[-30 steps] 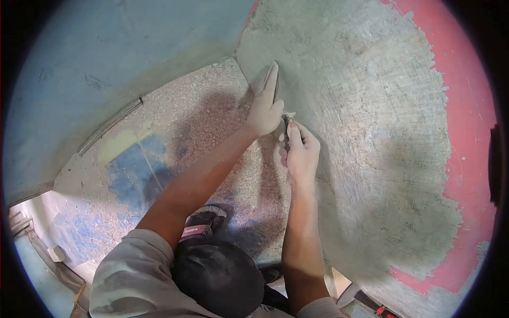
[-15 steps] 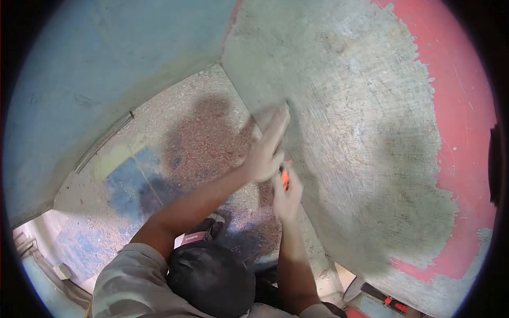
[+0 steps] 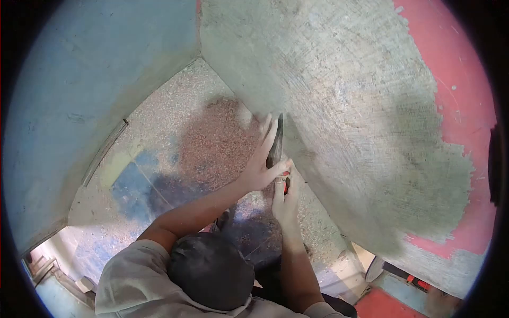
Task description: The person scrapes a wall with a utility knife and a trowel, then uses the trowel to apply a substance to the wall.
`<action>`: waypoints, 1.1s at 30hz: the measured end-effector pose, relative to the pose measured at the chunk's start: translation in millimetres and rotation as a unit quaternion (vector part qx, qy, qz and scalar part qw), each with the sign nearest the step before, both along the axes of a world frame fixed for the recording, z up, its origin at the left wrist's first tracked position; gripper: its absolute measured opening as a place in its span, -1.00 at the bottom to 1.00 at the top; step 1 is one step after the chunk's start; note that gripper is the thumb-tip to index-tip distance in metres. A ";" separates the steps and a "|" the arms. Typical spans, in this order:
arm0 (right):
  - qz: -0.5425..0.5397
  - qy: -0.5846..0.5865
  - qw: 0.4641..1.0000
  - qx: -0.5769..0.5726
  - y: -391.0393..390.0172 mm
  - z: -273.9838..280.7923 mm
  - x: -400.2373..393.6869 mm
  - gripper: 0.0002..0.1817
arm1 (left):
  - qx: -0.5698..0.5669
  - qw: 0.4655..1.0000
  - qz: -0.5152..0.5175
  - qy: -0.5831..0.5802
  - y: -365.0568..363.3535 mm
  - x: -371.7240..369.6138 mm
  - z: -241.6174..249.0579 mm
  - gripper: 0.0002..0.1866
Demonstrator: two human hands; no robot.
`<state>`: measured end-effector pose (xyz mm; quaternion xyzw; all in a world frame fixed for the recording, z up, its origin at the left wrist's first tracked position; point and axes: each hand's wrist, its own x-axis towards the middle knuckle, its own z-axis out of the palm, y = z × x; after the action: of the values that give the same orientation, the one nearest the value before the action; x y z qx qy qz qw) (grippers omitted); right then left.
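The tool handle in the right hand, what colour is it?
The handle is red and black, best in the head view.

We see soft, fairly bright light, fisheye-curved edges, and a dark shadow left of our grip (image 3: 277, 172).

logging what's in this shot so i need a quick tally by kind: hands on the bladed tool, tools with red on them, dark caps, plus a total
hands: 2, left hand and right hand
tools with red: 2, bladed tool and lower-right tool
dark caps: 1, dark cap
total: 5
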<state>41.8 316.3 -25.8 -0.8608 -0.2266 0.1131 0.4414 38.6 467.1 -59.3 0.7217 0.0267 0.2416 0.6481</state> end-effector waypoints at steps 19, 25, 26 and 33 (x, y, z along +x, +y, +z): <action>0.038 -0.015 0.987 -0.154 85.8 28.3 62.2 -0.58 | -0.052 0.976 0.198 0.075 28.5 45.7 -40.5 -0.16; 0.065 -0.033 0.985 -0.154 91.6 25.3 66.0 -0.63 | -0.076 0.976 0.181 0.096 26.1 45.0 -35.2 -0.09; 0.070 -0.029 0.983 -0.165 93.4 25.0 69.0 -0.64 | -0.081 0.975 0.186 0.095 33.0 49.9 -40.3 -0.09; 0.056 -0.047 0.976 -0.204 84.2 32.4 52.4 -0.66 | -0.097 0.975 0.182 0.078 27.7 44.1 -32.5 -0.09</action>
<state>94.2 400.5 6.6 -0.9230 -0.2670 0.1409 0.2388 82.7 494.8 -91.8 0.6550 0.2313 0.2943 0.6564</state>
